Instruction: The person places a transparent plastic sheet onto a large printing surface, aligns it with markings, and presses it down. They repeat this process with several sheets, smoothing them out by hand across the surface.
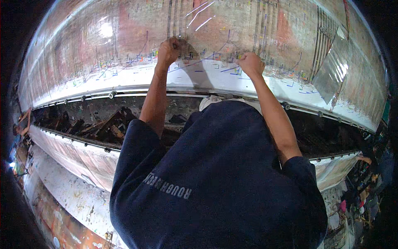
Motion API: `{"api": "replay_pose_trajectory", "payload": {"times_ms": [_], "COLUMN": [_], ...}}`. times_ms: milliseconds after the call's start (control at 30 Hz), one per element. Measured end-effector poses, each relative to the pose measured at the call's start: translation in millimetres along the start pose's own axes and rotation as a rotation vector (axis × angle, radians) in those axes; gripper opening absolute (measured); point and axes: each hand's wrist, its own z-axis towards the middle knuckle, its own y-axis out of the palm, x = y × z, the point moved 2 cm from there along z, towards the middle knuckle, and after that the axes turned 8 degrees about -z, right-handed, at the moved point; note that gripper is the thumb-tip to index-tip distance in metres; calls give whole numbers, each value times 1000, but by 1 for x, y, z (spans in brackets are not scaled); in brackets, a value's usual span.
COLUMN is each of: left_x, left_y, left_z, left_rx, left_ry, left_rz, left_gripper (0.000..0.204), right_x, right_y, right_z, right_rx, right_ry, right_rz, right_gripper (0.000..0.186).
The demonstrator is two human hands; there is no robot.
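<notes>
My left hand (pixel 168 52) is curled closed against a large, worn, curved panel (pixel 124 29) with reddish-grey patches, dark vertical streaks and a white lower band, casting a shadow to its right. What it holds, if anything, is hidden. My right hand (pixel 253 64) is also closed, with fingertips at the panel just above the white band; I cannot make out anything in them. Small coloured marks and thin drawn lines run along the panel around both hands, and short white strokes sit higher up. My dark T-shirt (pixel 215 174) fills the lower middle.
A bolted rail (pixel 111 95) edges the panel above a dark gap holding jagged debris (pixel 103 124). A lower pale panel (pixel 74 153) runs below. A clear sheet (pixel 331 66) lies on the right. Other people's arms show at far left (pixel 25 122) and far right (pixel 364 159), beside clutter.
</notes>
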Motion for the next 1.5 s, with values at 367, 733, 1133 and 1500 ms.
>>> {"api": "replay_pose_trajectory", "payload": {"times_ms": [367, 733, 1133, 1500], "left_x": [22, 102, 119, 169], "left_y": [17, 6, -1, 9], "left_z": [26, 110, 147, 142], "left_rx": [90, -177, 298, 423], "left_ry": [-89, -452, 330, 216], "left_rz": [259, -1088, 64, -142], "left_gripper": [32, 44, 71, 60], "right_x": [-50, -46, -50, -47], "right_y": [11, 10, 11, 4], "right_z": [-34, -27, -29, -26], "right_rx": [327, 15, 41, -1], "right_ry": [-682, -725, -782, -722], "right_rz": [-134, -146, -60, -54], "right_gripper": [80, 104, 111, 113]}}
